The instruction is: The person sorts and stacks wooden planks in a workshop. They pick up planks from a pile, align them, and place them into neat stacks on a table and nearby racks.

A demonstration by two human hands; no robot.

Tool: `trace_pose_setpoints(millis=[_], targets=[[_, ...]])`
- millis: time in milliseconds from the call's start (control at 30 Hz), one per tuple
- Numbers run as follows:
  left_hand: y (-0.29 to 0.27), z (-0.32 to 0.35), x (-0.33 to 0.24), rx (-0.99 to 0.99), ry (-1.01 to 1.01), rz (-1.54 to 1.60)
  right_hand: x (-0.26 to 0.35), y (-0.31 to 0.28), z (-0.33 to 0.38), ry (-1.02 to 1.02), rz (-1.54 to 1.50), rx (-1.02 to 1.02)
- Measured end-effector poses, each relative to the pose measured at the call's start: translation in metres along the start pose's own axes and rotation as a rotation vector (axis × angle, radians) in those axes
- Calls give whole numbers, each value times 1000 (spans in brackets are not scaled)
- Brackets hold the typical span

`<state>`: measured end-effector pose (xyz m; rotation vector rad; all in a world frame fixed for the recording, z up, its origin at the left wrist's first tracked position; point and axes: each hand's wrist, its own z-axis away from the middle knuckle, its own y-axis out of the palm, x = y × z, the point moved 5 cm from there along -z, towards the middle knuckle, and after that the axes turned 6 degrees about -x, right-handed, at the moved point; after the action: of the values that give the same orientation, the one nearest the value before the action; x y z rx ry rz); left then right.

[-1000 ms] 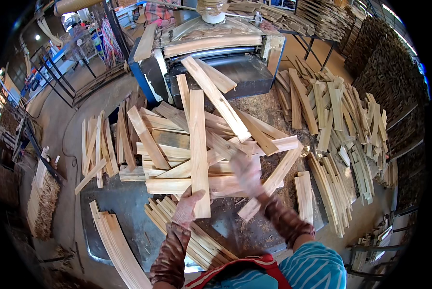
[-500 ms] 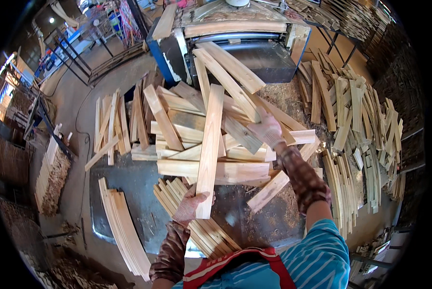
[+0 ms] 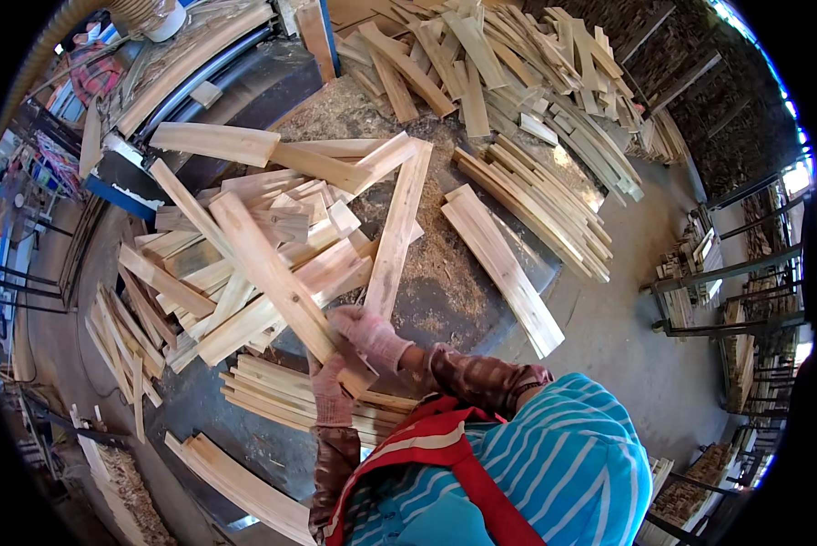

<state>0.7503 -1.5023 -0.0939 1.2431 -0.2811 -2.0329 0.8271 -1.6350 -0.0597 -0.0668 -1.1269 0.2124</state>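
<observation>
We had both hands clamped on one long plank [image 3: 267,273]: left hand [image 3: 331,393] w/ right hand [image 3: 369,335] at its near end, above stacked slats [image 3: 272,387] on table [image 3: 463,300].

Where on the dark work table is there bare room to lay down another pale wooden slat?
Free: the sawdust-strewn patch of the dark work table, between the long upright pale slat and the flat pair of pale boards. Crowded: the jumbled heap of slats on the left, and the neat stack of strips by the gloved left hand and right hand.
</observation>
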Motion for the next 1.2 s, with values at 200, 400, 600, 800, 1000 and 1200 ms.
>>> trace_pose_setpoints(millis=[200, 400, 600, 800, 1000, 1200], targets=[[12, 22, 18, 87, -127, -75, -73, -53, -23, 6, -452, -186], [8, 33, 21, 116, -46, -115, -60, -44, 3, -127, -351, -126], [-16, 52, 40, -34, 301, -324, -9, 26, 43, -320, 427, 8], [-74, 112, 18, -309, 276, -455, -29, 33, 48, -640, 196, 334], [-223, 161, 74, -780, 547, -268, -79, -52, 53, 39, 292, 704], [-234, 156, 142, -760, 251, -844, -186, -49, 55, 277, 273, 818]])
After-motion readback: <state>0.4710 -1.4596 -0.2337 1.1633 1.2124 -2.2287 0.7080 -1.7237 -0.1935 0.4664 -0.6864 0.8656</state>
